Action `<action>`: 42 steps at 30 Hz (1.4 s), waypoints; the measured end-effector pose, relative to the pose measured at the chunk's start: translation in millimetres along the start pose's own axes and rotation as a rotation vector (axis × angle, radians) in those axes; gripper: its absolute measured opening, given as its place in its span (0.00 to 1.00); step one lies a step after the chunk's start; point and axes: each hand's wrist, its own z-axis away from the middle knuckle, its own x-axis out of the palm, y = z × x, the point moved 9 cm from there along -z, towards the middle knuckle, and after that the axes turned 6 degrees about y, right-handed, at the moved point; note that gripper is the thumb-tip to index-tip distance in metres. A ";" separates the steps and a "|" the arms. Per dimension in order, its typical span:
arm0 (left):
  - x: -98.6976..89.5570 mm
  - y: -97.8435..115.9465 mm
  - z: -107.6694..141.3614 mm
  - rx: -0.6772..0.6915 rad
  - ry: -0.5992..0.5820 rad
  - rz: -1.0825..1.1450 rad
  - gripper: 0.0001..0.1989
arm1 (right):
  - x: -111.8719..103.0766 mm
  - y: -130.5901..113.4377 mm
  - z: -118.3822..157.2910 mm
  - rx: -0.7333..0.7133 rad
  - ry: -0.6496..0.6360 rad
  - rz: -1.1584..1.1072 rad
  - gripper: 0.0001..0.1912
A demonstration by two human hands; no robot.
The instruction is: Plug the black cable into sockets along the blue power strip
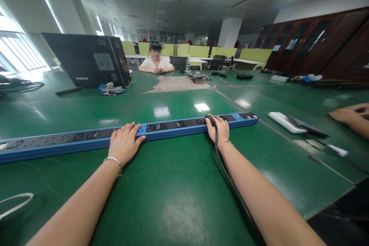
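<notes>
A long blue power strip [178, 135] with black socket panels lies across the green table. My left hand [124, 144] rests over its middle part, fingers on the far side and thumb along the top, holding the strip. Farther right, my right hand [218, 130] grips a black plug at the strip's sockets. From that plug a black cable [230, 182] runs down along my right forearm toward the bottom edge. Whether the plug is fully in a socket is hidden by my fingers.
A black computer case [86, 61] stands at the back left beside gloves [111, 89]. A person [156, 61] sits across the green table [173, 200]. Another person's hands [350, 117] are at the right edge, near a white box [286, 122]. A white cable loop lies lower left.
</notes>
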 end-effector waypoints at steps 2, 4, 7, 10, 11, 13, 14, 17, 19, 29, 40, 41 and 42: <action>0.3 -0.4 0.0 0.002 0.002 0.004 0.27 | 0.6 -0.1 0.1 0.003 0.007 -0.025 0.19; 0.2 -1.1 -0.1 0.001 0.009 0.013 0.27 | -0.2 -1.2 -0.8 0.011 0.015 -0.077 0.19; -0.4 -1.5 -0.4 -0.001 0.011 0.026 0.26 | -5.5 1.1 -4.3 0.092 0.027 -0.192 0.20; -1.3 -0.9 -0.6 -0.002 0.007 0.038 0.26 | -15.3 7.8 -5.9 0.229 0.070 -0.290 0.24; -1.7 -0.7 -0.6 -0.005 0.007 0.041 0.26 | -17.4 6.8 -5.6 0.246 0.073 -0.312 0.25; -2.3 -0.9 -0.7 -0.014 0.009 0.042 0.26 | -17.7 -2.9 -3.6 0.220 0.049 -0.356 0.25; -2.5 -0.9 -0.7 -0.017 0.009 0.042 0.26 | -15.9 -11.3 -1.9 0.187 0.026 -0.382 0.24; -2.6 -0.7 -0.7 -0.020 0.012 0.043 0.25 | -6.6 -42.4 5.2 0.092 -0.047 -0.490 0.22; -3.0 0.2 -0.7 -0.012 0.016 0.050 0.25 | 3.0 -64.0 10.3 0.059 -0.112 -0.536 0.22; -4.2 0.5 -0.6 -0.016 0.033 0.071 0.24 | 22.1 -145.0 29.8 -0.069 -0.281 -0.446 0.14; -4.9 0.3 -0.4 -0.023 0.031 0.103 0.24 | 25.5 -133.8 29.1 -0.013 -0.227 -0.443 0.17; -4.7 0.2 -0.4 -0.024 0.033 0.102 0.24 | 26.9 -133.6 28.7 -0.009 -0.230 -0.444 0.17; -4.4 0.0 -0.3 -0.024 0.035 0.101 0.24 | 28.2 -134.5 28.4 -0.010 -0.234 -0.440 0.17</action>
